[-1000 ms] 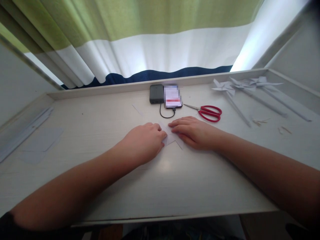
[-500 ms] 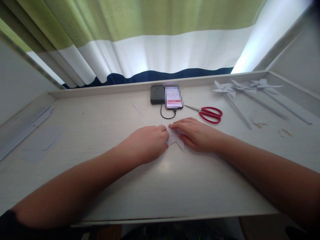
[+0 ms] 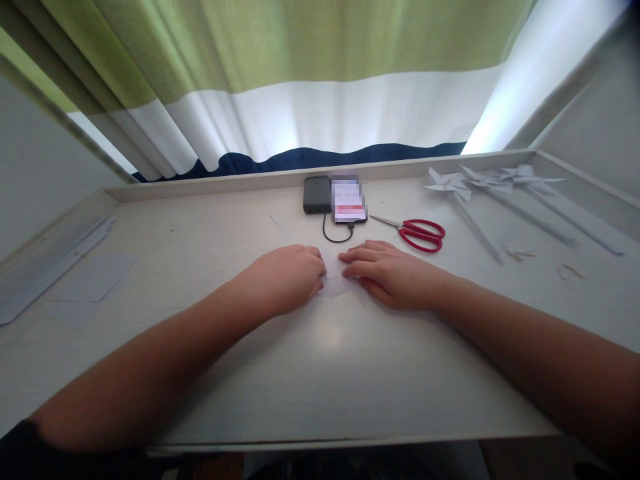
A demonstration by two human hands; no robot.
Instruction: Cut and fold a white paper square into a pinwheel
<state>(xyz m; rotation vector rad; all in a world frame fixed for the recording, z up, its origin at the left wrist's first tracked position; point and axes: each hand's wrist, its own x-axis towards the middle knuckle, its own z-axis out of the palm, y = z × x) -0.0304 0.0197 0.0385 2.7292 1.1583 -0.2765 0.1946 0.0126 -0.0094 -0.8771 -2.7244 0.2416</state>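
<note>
A small folded piece of white paper (image 3: 336, 285) lies flat on the pale desk (image 3: 325, 360), mostly hidden under my two hands. My left hand (image 3: 287, 279) rests on its left part with the fingers curled down and closed on the paper. My right hand (image 3: 389, 272) lies on its right part, fingers stretched and pressed flat on it. The fingertips of both hands nearly meet over the paper.
Red-handled scissors (image 3: 419, 233) lie just behind my right hand. A dark power bank (image 3: 317, 195) and a phone (image 3: 348, 199) joined by a cable sit at the back. Three paper pinwheels (image 3: 470, 193) lie back right. Paper sheets and strips (image 3: 75, 267) lie far left.
The jagged lower edge of the paper seen earlier is now flattened and more covered. My left fingers drew back slightly to the left. The view shifted a little.
</note>
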